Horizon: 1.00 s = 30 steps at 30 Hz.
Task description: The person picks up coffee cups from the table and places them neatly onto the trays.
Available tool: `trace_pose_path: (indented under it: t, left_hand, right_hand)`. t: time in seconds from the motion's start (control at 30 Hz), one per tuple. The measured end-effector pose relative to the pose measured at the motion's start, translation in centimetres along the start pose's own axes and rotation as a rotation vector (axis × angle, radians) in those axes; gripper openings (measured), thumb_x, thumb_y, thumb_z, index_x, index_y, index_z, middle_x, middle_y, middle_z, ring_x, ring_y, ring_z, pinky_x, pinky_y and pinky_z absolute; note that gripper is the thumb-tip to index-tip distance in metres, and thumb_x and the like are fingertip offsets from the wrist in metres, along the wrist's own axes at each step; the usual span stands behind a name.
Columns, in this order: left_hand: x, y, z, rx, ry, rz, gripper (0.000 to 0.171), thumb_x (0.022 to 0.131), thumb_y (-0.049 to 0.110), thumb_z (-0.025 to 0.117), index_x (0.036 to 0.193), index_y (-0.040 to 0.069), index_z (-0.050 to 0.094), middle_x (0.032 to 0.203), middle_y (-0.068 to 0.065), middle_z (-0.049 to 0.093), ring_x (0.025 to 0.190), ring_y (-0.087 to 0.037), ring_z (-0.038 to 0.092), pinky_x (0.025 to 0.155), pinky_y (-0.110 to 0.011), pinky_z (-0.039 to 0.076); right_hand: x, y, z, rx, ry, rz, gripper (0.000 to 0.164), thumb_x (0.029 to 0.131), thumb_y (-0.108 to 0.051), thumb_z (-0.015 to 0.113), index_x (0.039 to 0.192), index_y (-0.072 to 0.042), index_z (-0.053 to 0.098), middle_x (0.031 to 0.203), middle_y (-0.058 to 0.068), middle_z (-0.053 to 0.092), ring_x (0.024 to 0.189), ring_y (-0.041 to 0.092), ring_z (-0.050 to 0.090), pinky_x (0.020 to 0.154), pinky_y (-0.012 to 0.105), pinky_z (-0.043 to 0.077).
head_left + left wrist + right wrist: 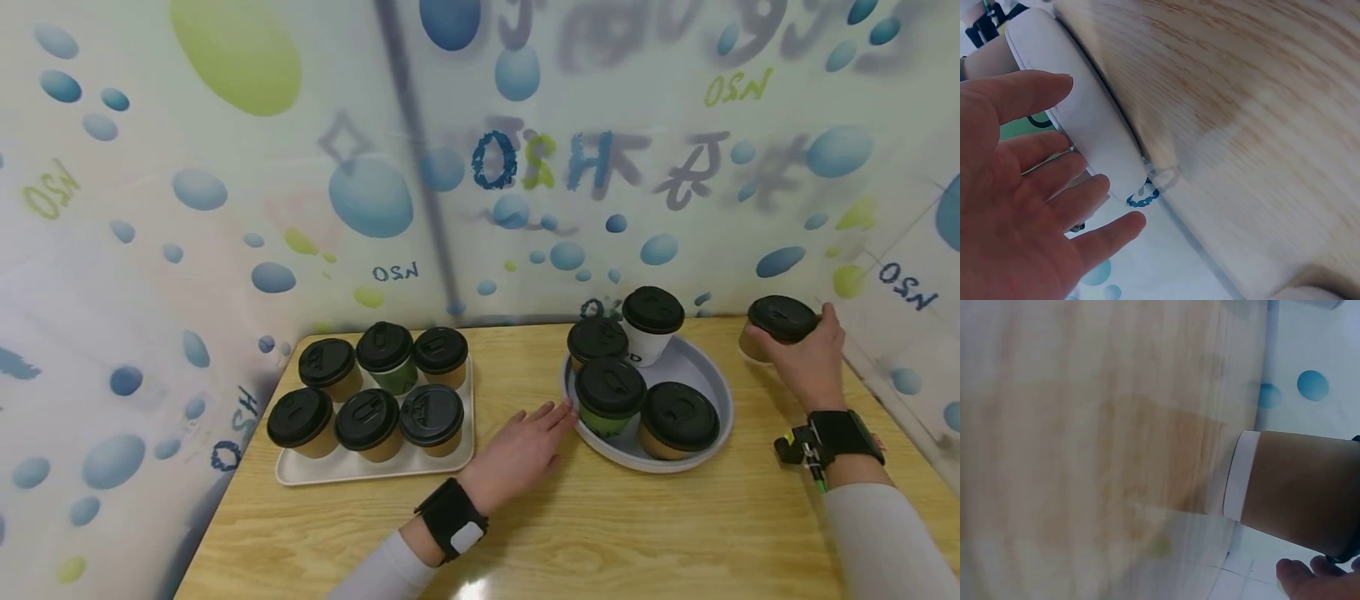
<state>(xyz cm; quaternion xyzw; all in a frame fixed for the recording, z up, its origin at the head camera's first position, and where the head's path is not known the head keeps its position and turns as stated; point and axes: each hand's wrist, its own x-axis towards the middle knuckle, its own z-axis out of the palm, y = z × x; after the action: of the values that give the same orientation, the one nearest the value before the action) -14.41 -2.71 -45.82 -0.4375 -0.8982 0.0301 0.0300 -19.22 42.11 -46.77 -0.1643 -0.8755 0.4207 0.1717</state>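
At the table's far right, my right hand (pixel 812 363) grips a brown paper coffee cup (pixel 753 343) around its black lid, thumb on one side and fingers on the other. The right wrist view shows this cup (pixel 1300 487) from the side, its white base close to the wood. My left hand (pixel 517 457) reaches toward the round grey tray (pixel 718 375), its fingertips right at the left rim. The left wrist view has the hand (pixel 1029 206) with fingers spread and the palm bare, beside the tray wall (pixel 1094 119). Several lidded cups stand on the round tray, among them a green cup (pixel 603 423) and a white cup (pixel 647 345).
A white rectangular tray (pixel 300 473) on the left carries several black-lidded cups in two rows, mostly brown with one green cup (pixel 396 379). Bare wooden table (pixel 600 533) lies in front. A patterned sheet (pixel 315 208) rises behind the table and along its sides.
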Motion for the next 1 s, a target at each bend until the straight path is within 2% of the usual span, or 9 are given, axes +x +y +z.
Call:
trace_pose_path:
  t: [0.17, 0.47, 0.67, 1.0]
  left_hand:
    - [0.0, 0.2, -0.1, -0.031, -0.014, -0.002, 0.061, 0.104, 0.029, 0.066, 0.158, 0.013, 0.044, 0.163, -0.006, 0.04, 0.143, -0.022, 0.048, 0.104, -0.042, 0.051]
    - [0.0, 0.1, -0.1, -0.039, -0.027, -0.014, 0.062, 0.103, 0.028, 0.066, 0.158, 0.013, 0.043, 0.164, -0.006, 0.039, 0.142, -0.024, 0.048, 0.103, -0.044, 0.052]
    - [0.0, 0.1, 0.1, -0.045, -0.024, -0.019, 0.06, 0.104, 0.027, 0.065, 0.159, 0.014, 0.043, 0.164, -0.005, 0.038, 0.142, -0.023, 0.049, 0.103, -0.043, 0.052]
    - [0.0, 0.1, 0.0, -0.065, -0.026, -0.02, 0.061, 0.104, 0.026, 0.065, 0.159, 0.014, 0.042, 0.165, -0.006, 0.037, 0.142, -0.024, 0.048, 0.103, -0.045, 0.052]
  right_hand:
    - [0.9, 0.4, 0.3, -0.021, -0.006, 0.023, 0.115, 0.094, -0.049, 0.068, 0.164, -0.006, -0.012, 0.164, 0.037, -0.006, 0.15, 0.059, 0.004, 0.116, 0.073, 0.014]
    - [1.1, 1.1, 0.8, -0.004, 0.039, -0.025, 0.104, 0.095, -0.039, 0.069, 0.164, 0.001, 0.002, 0.162, 0.04, 0.011, 0.147, 0.06, 0.018, 0.116, 0.07, 0.021]
    - [0.2, 0.1, 0.2, 0.025, 0.046, -0.045, 0.105, 0.095, -0.038, 0.07, 0.165, -0.003, 0.001, 0.164, 0.034, 0.011, 0.148, 0.056, 0.019, 0.117, 0.069, 0.021]
    - [-2.3, -2.9, -1.0, 0.049, 0.048, -0.149, 0.102, 0.095, -0.033, 0.073, 0.167, -0.009, 0.005, 0.168, 0.027, 0.011, 0.15, 0.052, 0.018, 0.118, 0.068, 0.018]
